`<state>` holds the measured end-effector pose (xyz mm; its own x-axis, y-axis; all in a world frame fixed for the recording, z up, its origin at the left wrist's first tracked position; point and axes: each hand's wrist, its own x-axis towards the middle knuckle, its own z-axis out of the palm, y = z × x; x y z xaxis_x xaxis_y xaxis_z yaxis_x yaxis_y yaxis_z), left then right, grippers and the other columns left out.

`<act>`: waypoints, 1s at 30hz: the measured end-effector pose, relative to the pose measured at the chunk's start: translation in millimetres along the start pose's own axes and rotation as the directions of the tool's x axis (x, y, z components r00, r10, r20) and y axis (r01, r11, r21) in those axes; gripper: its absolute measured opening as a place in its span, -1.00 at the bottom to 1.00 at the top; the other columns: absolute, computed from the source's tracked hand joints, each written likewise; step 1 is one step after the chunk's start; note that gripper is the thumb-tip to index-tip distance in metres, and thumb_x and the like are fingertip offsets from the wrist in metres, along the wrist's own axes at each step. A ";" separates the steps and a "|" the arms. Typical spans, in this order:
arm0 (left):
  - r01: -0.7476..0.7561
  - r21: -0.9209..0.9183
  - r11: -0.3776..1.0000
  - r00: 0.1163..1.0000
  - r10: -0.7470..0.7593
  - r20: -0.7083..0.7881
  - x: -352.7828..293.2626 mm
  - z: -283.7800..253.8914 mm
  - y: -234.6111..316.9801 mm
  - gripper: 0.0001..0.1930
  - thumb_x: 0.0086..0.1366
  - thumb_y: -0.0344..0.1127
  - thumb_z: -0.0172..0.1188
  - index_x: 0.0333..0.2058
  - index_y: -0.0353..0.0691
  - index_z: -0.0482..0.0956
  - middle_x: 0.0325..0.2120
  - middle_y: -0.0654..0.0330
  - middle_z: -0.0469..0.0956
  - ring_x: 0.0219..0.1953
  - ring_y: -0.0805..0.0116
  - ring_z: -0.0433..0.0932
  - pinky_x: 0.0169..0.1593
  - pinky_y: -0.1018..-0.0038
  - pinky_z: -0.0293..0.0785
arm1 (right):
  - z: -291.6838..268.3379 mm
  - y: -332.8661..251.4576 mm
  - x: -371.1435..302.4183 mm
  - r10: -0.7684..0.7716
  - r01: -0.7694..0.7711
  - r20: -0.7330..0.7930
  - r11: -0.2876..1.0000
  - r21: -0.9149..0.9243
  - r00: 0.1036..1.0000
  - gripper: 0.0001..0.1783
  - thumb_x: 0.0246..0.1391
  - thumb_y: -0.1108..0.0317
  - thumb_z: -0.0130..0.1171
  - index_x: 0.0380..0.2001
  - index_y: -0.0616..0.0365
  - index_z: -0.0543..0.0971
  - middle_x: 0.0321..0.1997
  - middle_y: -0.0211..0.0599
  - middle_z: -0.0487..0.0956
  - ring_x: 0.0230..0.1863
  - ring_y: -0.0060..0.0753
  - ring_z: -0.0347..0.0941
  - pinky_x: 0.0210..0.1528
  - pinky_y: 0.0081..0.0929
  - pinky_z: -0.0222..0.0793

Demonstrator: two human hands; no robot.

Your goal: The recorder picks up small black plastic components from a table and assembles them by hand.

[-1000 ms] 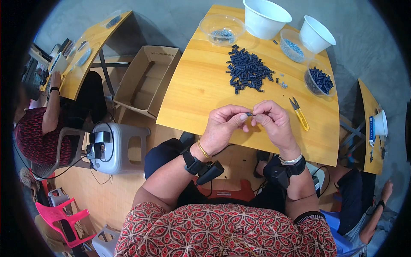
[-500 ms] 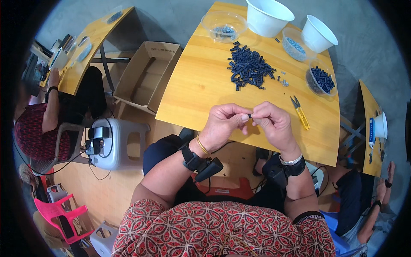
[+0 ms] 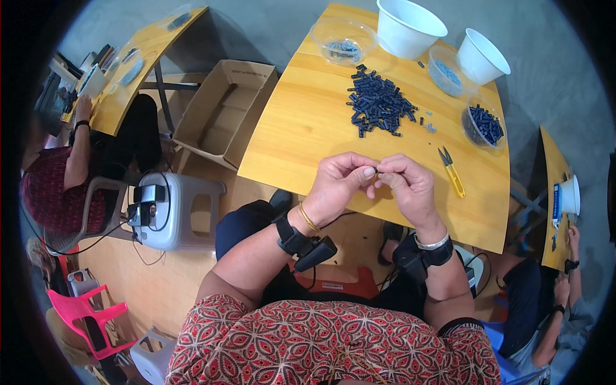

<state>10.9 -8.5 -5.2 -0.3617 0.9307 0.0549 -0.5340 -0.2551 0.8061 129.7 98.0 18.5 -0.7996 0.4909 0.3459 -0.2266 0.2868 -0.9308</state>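
Clear left tub [image 3: 324,50]: at the top centre of the frame, with loose metal bits in it.
Left grip [image 3: 340,183]: at mid-frame, thumb and forefinger pinched closed on a small dark piece.
Small dark piece [image 3: 376,170]: between the two hands, mostly hidden by fingertips; work on this one looks unfinished.
Heap of dark pieces [image 3: 380,102]: above the hands, loose and large; apparently much is left, though whether these are handled or unhandled cannot be told.
Right grip [image 3: 405,183]: thumb and forefinger appear closed on the piece's right end; the exact contact is hidden.
Pale-parts tub [image 3: 443,88]: upper right of centre, partly filled.
Yellow snips [image 3: 453,173]: right of the hands, lying untouched, blades toward the top of the frame.
Right tub [image 3: 470,135]: right of the heap, well stocked with dark pieces, perhaps the finished share.
Bench left side [image 3: 289,128]: bare wood left of the heap, the widest open room; a cardboard box [image 3: 253,115] stands beyond that edge.
Bench near edge: runs just below the hands, so a dropped piece could reach the floor.
Bench right side: narrower, a bare strip below the snips.
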 end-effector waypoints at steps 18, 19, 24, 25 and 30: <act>0.089 -0.097 0.991 0.990 -0.078 0.115 -1.4 -1.7 4.5 -0.87 0.20 -0.48 0.04 -0.29 -0.38 0.49 -0.40 0.04 0.53 -0.42 0.36 0.51 -0.38 0.58 0.44 | -7.1 -1.8 -3.4 0.211 -0.233 0.109 0.938 0.256 0.971 -0.93 0.03 0.54 0.05 -0.43 0.21 0.36 -0.50 -0.36 0.46 -0.49 -0.58 0.42 -0.40 -0.66 0.34; 0.079 -0.086 0.993 0.991 -0.069 0.111 -1.5 -1.2 4.4 -0.88 0.20 -0.48 0.04 -0.31 -0.38 0.49 -0.41 0.03 0.53 -0.42 0.35 0.51 -0.39 0.57 0.44 | -7.2 -0.7 -3.5 0.192 -0.211 0.099 0.946 0.246 0.976 -0.92 0.02 0.54 0.06 -0.44 0.21 0.37 -0.50 -0.36 0.47 -0.49 -0.58 0.42 -0.40 -0.66 0.34; 0.068 -0.047 0.997 0.994 -0.064 0.090 -1.3 -0.3 4.9 -0.90 0.19 -0.50 0.05 -0.34 -0.38 0.50 -0.42 0.04 0.53 -0.42 0.35 0.51 -0.41 0.56 0.45 | -8.7 -1.2 -2.0 0.187 -0.206 0.098 0.946 0.252 0.978 -0.92 0.00 0.56 0.07 -0.47 0.21 0.38 -0.49 -0.34 0.48 -0.48 -0.58 0.43 -0.40 -0.66 0.35; 0.062 -0.042 0.997 0.994 -0.058 0.088 -1.0 -0.9 4.1 -0.90 0.19 -0.50 0.05 -0.34 -0.38 0.50 -0.43 0.04 0.53 -0.43 0.37 0.51 -0.42 0.56 0.45 | -8.6 -1.4 -1.6 0.182 -0.203 0.105 0.946 0.252 0.978 -0.92 0.00 0.57 0.07 -0.48 0.21 0.39 -0.49 -0.34 0.48 -0.48 -0.59 0.43 -0.40 -0.66 0.36; 0.020 0.069 0.997 0.996 -0.026 0.085 1.0 -1.9 0.4 -0.90 0.19 -0.51 0.05 -0.34 -0.38 0.50 -0.44 0.07 0.54 -0.44 0.42 0.50 -0.43 0.58 0.44 | -7.5 -0.4 0.0 0.174 -0.192 0.098 0.956 0.221 0.980 -0.93 0.00 0.58 0.06 -0.48 0.21 0.39 -0.49 -0.35 0.48 -0.48 -0.59 0.43 -0.40 -0.67 0.37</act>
<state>8.8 -8.2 -5.9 -0.2811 0.9560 0.0837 -0.4873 -0.2173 0.8458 133.9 104.1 19.7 -0.8776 0.4502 0.1650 -0.1859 -0.0024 -0.9826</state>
